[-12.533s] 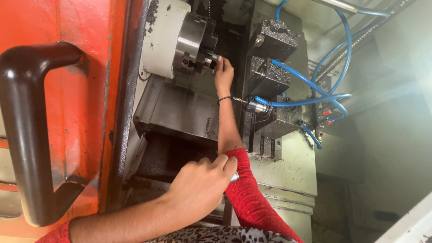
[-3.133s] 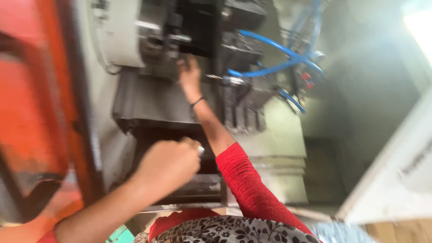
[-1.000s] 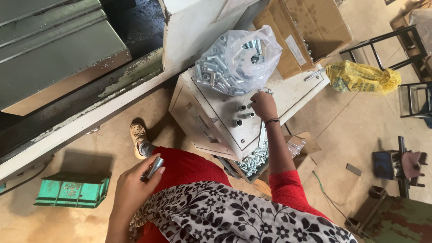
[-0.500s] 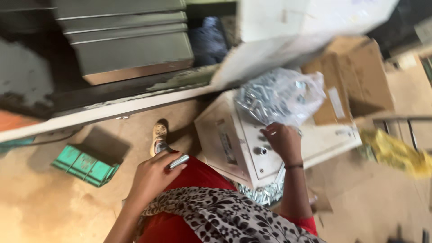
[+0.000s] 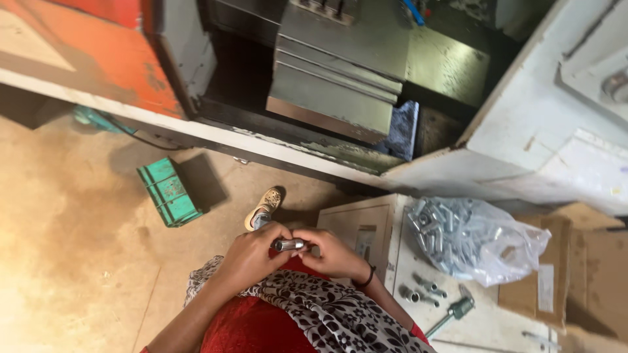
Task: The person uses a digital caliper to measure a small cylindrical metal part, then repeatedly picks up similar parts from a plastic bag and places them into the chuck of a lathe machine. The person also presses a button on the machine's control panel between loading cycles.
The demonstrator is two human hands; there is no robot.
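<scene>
You stand on a bare, stained concrete floor (image 5: 72, 261), lit warm and bright towards the lower left. Ahead of you runs a big machine with an orange panel (image 5: 98, 46) and grey stepped metal covers (image 5: 340, 78) set in a dark opening. A green block (image 5: 167, 193) lies on the floor near its base. To your right stands a white cabinet (image 5: 366, 225), and beside that a brown cardboard box (image 5: 589, 274).

Red clothing with a black-and-white patterned scarf (image 5: 327, 314) over it; a dark bangle (image 5: 368, 277) on the right wrist; a beige perforated shoe (image 5: 263, 208).
</scene>
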